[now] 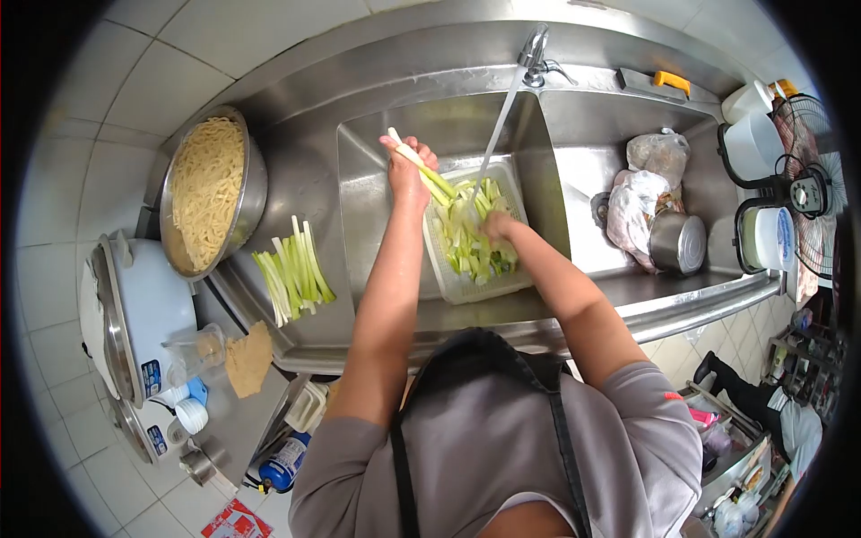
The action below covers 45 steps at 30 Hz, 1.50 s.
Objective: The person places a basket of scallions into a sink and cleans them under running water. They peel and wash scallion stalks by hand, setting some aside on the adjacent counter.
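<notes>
My left hand (411, 169) is wrapped around a few green onion stalks (421, 169), held slanted over the left sink basin with their white ends up. Below them, a white plastic basket (441, 269) in the basin holds many cut green onion pieces (480, 260). My right hand (497, 228) reaches in over the basket's right part, close to the pieces; its fingers are blurred and partly hidden. A stream of water (499, 125) runs from the faucet (534, 58) into the basket. More green onion stalks (296, 272) lie in a pile on the steel counter to the left.
A large metal bowl of noodles (208, 193) stands at the far left. The right basin (583, 130) holds plastic bags (639, 211) and a metal pot (677, 242). An orange-handled cleaver (655, 83) rests on the back ledge. A fan (807, 193) stands right. Another person (780, 408) is behind.
</notes>
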### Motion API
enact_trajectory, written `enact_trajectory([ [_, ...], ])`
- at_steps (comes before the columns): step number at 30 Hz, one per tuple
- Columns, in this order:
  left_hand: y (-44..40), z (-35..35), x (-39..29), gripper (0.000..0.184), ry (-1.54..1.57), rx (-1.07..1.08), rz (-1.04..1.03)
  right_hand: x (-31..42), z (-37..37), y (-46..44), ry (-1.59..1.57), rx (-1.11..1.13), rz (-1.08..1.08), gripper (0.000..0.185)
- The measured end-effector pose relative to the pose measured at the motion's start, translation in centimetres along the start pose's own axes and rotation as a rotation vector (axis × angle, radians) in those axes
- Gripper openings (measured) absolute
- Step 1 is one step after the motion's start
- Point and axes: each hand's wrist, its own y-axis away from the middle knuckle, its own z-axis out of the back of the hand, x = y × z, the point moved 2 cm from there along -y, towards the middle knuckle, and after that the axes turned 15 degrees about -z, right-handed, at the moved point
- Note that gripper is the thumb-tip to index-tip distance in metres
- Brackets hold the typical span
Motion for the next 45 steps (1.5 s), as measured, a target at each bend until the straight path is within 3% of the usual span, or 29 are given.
enact_trajectory([
  [2, -0.8, 1.1, 0.0, 0.054, 0.011, -0.014, 0.095, -1.5, -0.1, 0.3, 0.23, 0.133, 0.08, 0.046],
  [5, -1.4, 2.0, 0.7, 0.061, -0.008, -0.043, 0.191, 0.0, 6.2, 0.6, 0.144, 0.073, -0.042, 0.048],
  [7, -1.7, 2.6, 2.3, 0.062, 0.0, -0.066, 0.273, 1.1, 10.3, -0.5, 0.087, 0.117, -0.029, 0.036],
  [8, -1.8, 2.6, 3.1, 0.062, -0.007, -0.069, 0.298, 0.8, 10.8, -2.0, -0.163, 0.117, 0.063, 0.026],
  [10, -1.6, 2.4, 4.7, 0.062, -0.027, -0.076, 0.354, 2.5, 13.3, 0.6, -0.498, 0.351, 0.1, 0.013],
  [13, -2.2, 2.1, 6.3, 0.058, -0.043, -0.094, 0.375, 3.7, 14.6, 1.9, -0.437, 0.497, -0.01, 0.015],
  [16, -2.7, 2.0, 7.8, 0.053, -0.138, -0.063, 0.393, 4.2, 16.6, 1.7, -0.661, 0.146, 0.001, 0.016],
  [18, -2.6, 1.5, 9.0, 0.049, -0.3, -0.039, 0.391, 4.9, 17.2, 1.9, -0.874, 0.263, 0.085, 0.012],
  [19, -2.5, 0.8, 9.6, 0.047, -0.226, 0.05, 0.404, 5.4, 17.7, 2.2, -0.982, 0.32, 0.126, 0.011],
  [21, -1.9, -1.0, 9.8, 0.046, -0.15, 0.176, 0.366, 6.6, 18.8, 2.4, -0.658, 0.202, 0.112, 0.01],
  [22, -2.1, -1.3, 10.5, 0.045, -0.122, 0.104, 0.38, 7.1, 19.2, 2.4, -0.494, 0.146, 0.103, 0.01],
  [23, -2.5, -2.0, 11.0, 0.044, -0.093, 0.031, 0.393, 7.4, 19.1, 0.9, 0.194, -0.214, 0.317, 0.011],
  [24, -2.9, -2.2, 11.4, 0.043, -0.064, -0.044, 0.404, 7.3, 19.4, 1.4, -0.013, -0.169, 0.246, 0.014],
  [26, -2.9, -3.1, 10.5, 0.036, -0.006, 0.008, 0.348, 6.8, 19.9, 3.5, -0.421, -0.072, 0.101, 0.02],
  [30, -3.3, -3.9, 10.6, 0.028, 0.036, 0.014, 0.307, 6.5, 20.0, 3.6, -0.412, -0.249, 0.349, 0.025],
  [33, -1.3, -6.6, 8.4, 0.035, -0.109, -0.067, 0.363, 6.6, 20.8, 4.9, -0.518, -0.479, 0.279, 0.03],
  [37, -0.9, -6.2, 9.4, 0.038, -0.216, 0.263, 0.382, 6.5, 20.7, 4.9, -1.003, -0.483, -0.018, 0.029],
  [40, -0.8, -5.2, 9.4, 0.038, -0.362, 0.268, 0.277, 6.6, 19.9, 4.7, -0.931, 0.054, 0.023, 0.03],
  [41, -0.8, -4.9, 9.2, 0.039, -0.409, 0.324, 0.324, 6.6, 19.7, 4.6, -0.931, 0.093, 0.113, 0.025],
  [44, 0.0, -4.5, 9.1, 0.038, -0.269, 0.307, 0.384, 7.3, 20.6, 8.0, -0.919, -0.091, 0.004, 0.021],
  [45, 0.5, -4.7, 8.5, 0.036, -0.345, 0.431, 0.372, 5.2, 18.7, 2.6, -0.878, -0.182, 0.076, 0.022],
])
